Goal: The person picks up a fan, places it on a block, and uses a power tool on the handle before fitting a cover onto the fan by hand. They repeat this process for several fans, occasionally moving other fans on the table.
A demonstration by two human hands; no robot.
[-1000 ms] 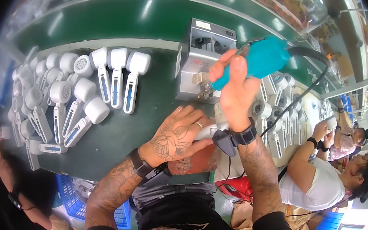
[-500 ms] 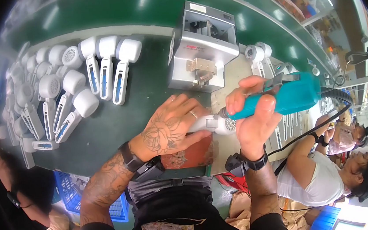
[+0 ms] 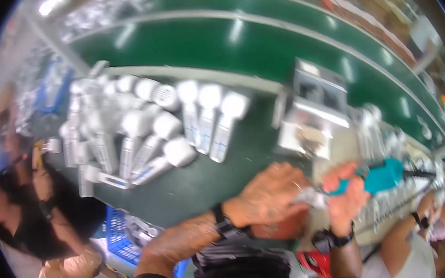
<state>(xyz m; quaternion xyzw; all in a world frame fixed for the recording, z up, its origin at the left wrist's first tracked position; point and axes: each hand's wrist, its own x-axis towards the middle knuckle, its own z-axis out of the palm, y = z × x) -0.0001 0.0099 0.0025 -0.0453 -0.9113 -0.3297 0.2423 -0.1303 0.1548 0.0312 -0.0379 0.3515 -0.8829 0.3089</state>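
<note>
With the teal power screwdriver (image 3: 381,176) swung down from upright, the right hand (image 3: 346,202) fingers wrapping it, its tip meets the white handheld piece (image 3: 309,197) the left hand (image 3: 268,196) clasps over the tabletop (image 3: 210,180), so fastening looks underway.

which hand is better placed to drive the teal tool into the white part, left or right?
Right, probably. The right hand already grips the teal power tool, its tip pointing at the white part. The left hand lies over that part, seemingly steadying it. The frame is blurred, so the exact contact is unclear.
</note>
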